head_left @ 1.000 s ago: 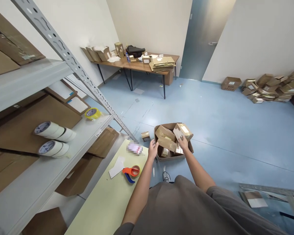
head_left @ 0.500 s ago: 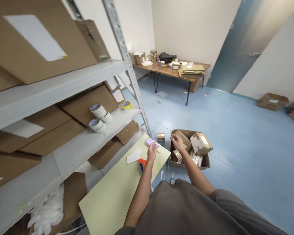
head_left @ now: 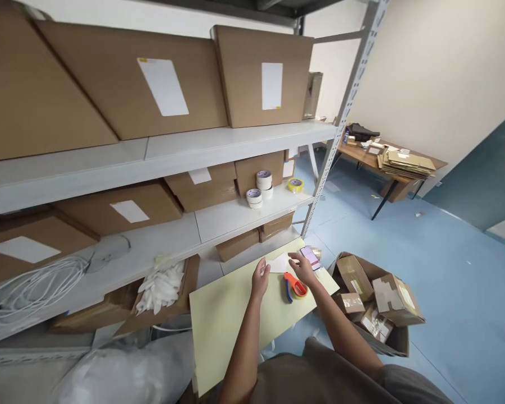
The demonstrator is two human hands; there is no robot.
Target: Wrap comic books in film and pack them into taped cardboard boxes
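Note:
My left hand [head_left: 260, 277] is held over the pale yellow table [head_left: 223, 320], its fingers apart and nothing visible in them. Beside it, a piece of white paper [head_left: 279, 264] lies on the tabletop between my two hands. On the paper's right side is my right hand [head_left: 303, 268], fingers stretched toward the left and holding nothing I can see. Just beyond it lies a phone [head_left: 308, 255] with a lit screen. An orange and blue tape dispenser [head_left: 295, 285] rests on the table below my right hand.
A carton [head_left: 399, 348] of small boxes stands on the floor to the right. Metal shelving [head_left: 219, 227] with big cartons, white tape rolls [head_left: 255, 197] and a yellow tape roll [head_left: 295, 184] rises beyond the table. A brown table [head_left: 440, 164] bears flattened cardboard [head_left: 408, 163].
The view has swung left toward the shelving. My left hand has left the phone, which now lies on the table. My right hand has moved from beside the carton to over the table.

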